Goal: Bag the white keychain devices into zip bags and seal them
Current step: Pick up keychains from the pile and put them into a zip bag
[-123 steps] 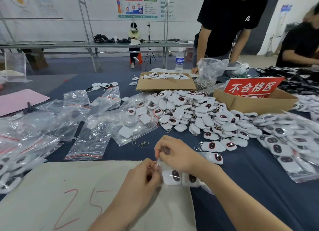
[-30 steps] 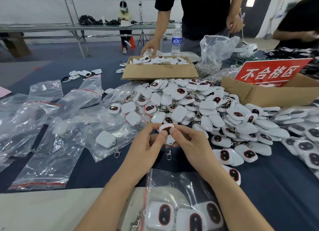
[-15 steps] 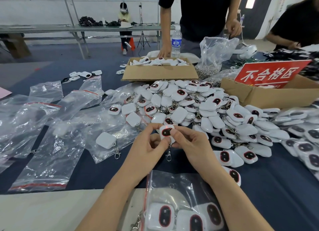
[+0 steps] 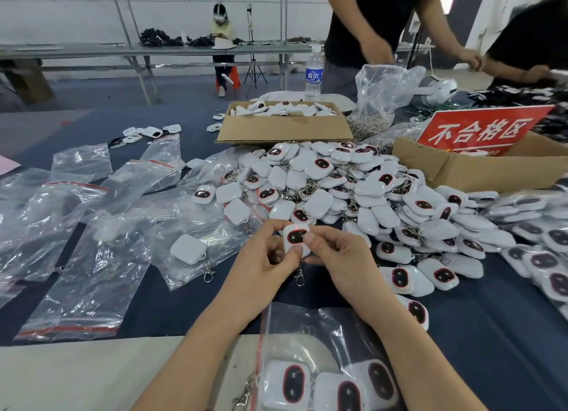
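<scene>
Sprawling over the dark worktop (image 4: 491, 333), a heap of white keychain devices (image 4: 338, 189), far too many to count! Two cardboard boxes (image 4: 282, 131) sit behind it. Empty zip bags (image 4: 76, 287) lie scattered to the left. One filled zip bag (image 4: 322, 343) lies nearest, three devices showing inside. Both hands are curled in: left hand (image 4: 261, 266) and right hand (image 4: 341, 257) pinch a single device (image 4: 296, 237) just in front of the heap, its one clasp (image 4: 299, 278) dangling.

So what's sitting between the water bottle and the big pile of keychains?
An open cardboard box filled with more white devices, seen in the head view.
</scene>
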A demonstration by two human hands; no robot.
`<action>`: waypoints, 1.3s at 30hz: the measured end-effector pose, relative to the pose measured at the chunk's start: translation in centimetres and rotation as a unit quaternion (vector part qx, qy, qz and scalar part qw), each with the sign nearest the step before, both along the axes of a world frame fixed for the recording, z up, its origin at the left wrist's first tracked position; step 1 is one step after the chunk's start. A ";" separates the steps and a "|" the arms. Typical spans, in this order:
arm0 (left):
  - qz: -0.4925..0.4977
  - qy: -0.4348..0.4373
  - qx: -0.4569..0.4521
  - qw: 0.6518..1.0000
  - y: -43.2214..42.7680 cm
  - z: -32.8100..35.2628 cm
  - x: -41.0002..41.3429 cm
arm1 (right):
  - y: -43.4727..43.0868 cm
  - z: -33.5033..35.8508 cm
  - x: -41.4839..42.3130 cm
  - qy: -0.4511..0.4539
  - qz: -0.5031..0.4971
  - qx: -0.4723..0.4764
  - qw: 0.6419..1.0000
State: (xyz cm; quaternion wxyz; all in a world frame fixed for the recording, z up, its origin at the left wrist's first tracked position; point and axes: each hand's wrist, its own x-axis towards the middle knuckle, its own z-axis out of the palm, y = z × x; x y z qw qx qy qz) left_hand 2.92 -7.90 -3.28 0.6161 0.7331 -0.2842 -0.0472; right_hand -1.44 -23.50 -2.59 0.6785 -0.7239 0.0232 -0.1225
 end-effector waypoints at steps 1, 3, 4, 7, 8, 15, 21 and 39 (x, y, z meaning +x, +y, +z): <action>0.008 -0.004 0.004 1.000 -0.1 -0.1 0.0 | 0.0 0.0 0.0 -0.001 0.000 0.003 1.000; 0.028 -0.020 0.013 0.999 -0.2 -0.3 -0.1 | -0.1 0.0 0.0 -0.003 0.000 0.015 1.000; 0.039 -0.033 0.019 0.999 -0.3 -0.3 -0.2 | -0.1 0.0 0.0 -0.006 0.002 0.025 1.000; 0.083 -0.112 0.066 0.988 -0.2 -0.3 -0.1 | 0.0 0.0 0.0 -0.019 0.010 0.039 0.999; 0.099 -0.154 0.095 0.979 -0.1 -0.2 -0.1 | 0.0 -0.1 0.0 -0.024 0.013 0.039 0.999; 0.138 -0.199 0.087 0.966 -0.2 0.2 -0.4 | -0.3 0.1 -0.3 -0.064 -0.004 0.078 0.995; 0.141 -0.204 0.074 0.966 -0.1 0.4 -0.3 | -0.1 0.2 -0.3 -0.062 0.008 0.077 0.995; 0.090 0.020 -0.018 0.996 -0.2 1.1 -0.2 | -0.1 -0.1 -0.2 -0.008 0.008 0.066 0.998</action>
